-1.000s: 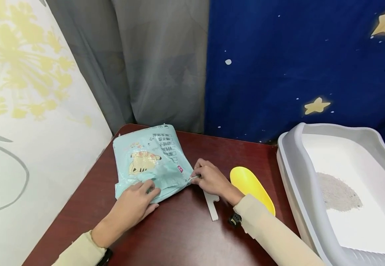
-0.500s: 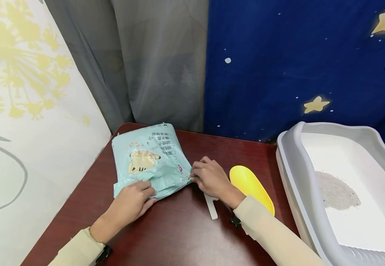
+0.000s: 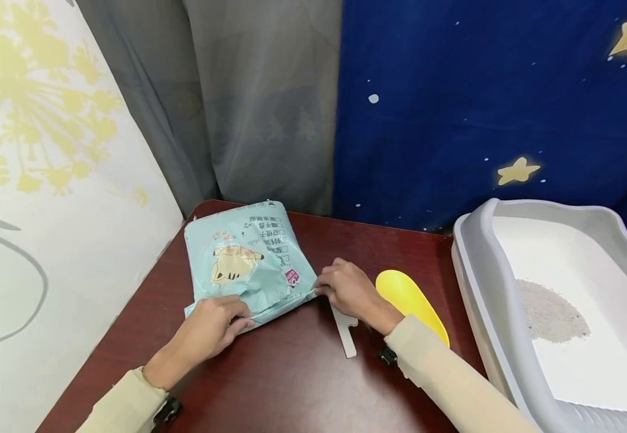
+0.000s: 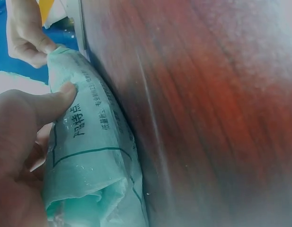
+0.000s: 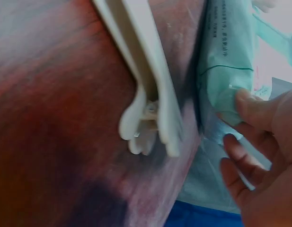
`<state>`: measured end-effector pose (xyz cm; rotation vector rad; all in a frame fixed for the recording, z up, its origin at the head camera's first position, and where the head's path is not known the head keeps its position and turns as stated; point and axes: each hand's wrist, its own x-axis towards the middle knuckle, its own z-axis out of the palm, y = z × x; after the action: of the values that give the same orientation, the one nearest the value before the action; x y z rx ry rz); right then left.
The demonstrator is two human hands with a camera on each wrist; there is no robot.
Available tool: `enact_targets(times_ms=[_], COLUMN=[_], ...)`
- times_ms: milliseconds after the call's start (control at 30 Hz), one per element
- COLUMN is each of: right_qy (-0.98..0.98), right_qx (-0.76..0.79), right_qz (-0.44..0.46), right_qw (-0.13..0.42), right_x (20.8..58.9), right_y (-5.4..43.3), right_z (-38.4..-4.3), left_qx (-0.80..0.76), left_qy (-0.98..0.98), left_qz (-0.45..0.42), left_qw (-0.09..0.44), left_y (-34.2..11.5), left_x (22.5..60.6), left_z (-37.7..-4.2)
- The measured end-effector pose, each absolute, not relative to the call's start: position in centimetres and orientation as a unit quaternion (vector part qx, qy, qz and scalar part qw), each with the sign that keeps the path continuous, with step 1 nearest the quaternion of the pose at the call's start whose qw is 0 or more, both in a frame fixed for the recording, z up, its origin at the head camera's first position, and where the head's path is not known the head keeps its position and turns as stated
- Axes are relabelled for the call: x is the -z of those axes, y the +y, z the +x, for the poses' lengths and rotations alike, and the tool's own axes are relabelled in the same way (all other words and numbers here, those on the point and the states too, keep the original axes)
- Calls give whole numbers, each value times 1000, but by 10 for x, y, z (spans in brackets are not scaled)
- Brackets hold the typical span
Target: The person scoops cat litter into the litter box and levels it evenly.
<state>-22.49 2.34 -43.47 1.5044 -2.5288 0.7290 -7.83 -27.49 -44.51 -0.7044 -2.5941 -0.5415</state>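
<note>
A light-blue plastic bag [image 3: 267,285] with a cartoon animal and printed lettering lies flat on the table. Its near edge is folded over into a roll. My left hand [image 3: 210,325] pinches this fold near its left end; in the left wrist view the thumb presses on the printed side and the end of the roll gapes. At the right end of the fold, my right hand [image 3: 348,291] pinches the corner between thumb and index finger, other fingers loosely bent. Beside the right hand lies a long white bag clip [image 5: 148,75], partly hidden under that hand in the head view.
A yellow trough-shaped scoop [image 3: 413,307] lies right of the right hand, partly behind the forearm. Farther right stands a grey and white litter box [image 3: 508,313] with a heap of grey litter [image 3: 556,313]. Curtains [image 3: 270,108] hang behind the dark red table [image 3: 281,385].
Both hands have pulled and flattened the bag's crumpled near edge into a straighter fold. The left hand moved slightly left and down, and its fingers now grip the edge.
</note>
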Motion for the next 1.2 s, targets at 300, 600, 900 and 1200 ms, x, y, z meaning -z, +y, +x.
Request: enact_targets(times_ms=[300, 600, 900, 1200], right_qy=[-854, -862, -868, -876], right_qx=[-244, -264, -305, -341], right_qz=[460, 432, 392, 337], right_qw=[17, 0, -10, -41], right_x=[433, 432, 435, 432], right_y=[26, 25, 28, 36], right_z=[-223, -222, -218, -209], left_qx=[187, 160, 160, 156], left_qy=[-939, -957, -965, -964], left_qz=[-243, -223, -203, -205], left_qw=[159, 97, 57, 61], left_y=[-275, -271, -270, -270], left_x=[444, 438, 434, 435], left_z=[-80, -84, -85, -85])
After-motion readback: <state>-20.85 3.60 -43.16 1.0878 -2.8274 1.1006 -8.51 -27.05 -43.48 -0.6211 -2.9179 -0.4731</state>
